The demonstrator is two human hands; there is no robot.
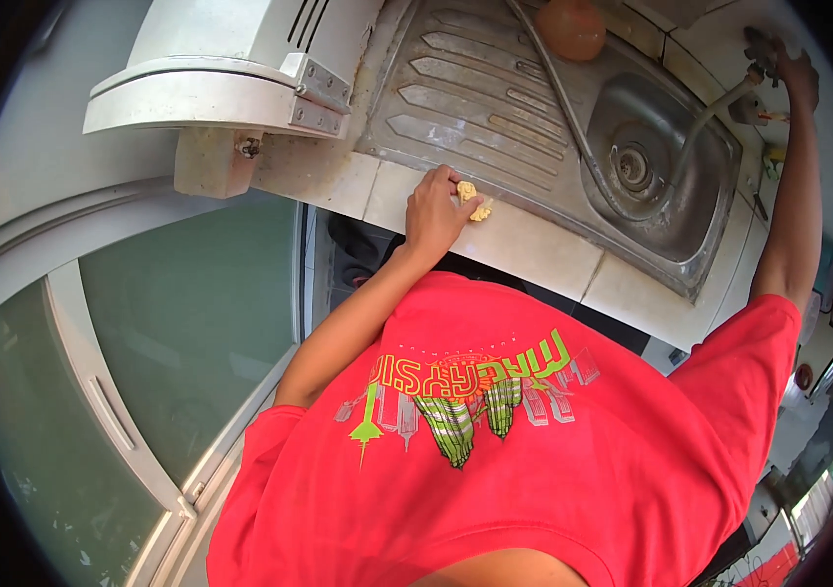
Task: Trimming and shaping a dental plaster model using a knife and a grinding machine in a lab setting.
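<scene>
My left hand (431, 217) rests at the front edge of the sink counter, its fingers closed on a crumpled pale-yellow lump (476, 202) that looks like a sponge or a wad of cloth. Stretched out to the far right, my right hand (800, 78) has its fingers around the tap (761, 51) on the wall. From the tap a pale hose (720, 104) curves down into the steel sink bowl (646, 108). The fingertips of my right hand are partly hidden and dark.
Left of the bowl lies the ribbed steel drainboard (465, 108). A long grey hose (565, 98) crosses it into the bowl. An orange rounded object (571, 27) sits at the back. White tiles (534, 245) edge the counter. A white appliance (221, 59) and a green-paned cabinet (191, 313) stand left.
</scene>
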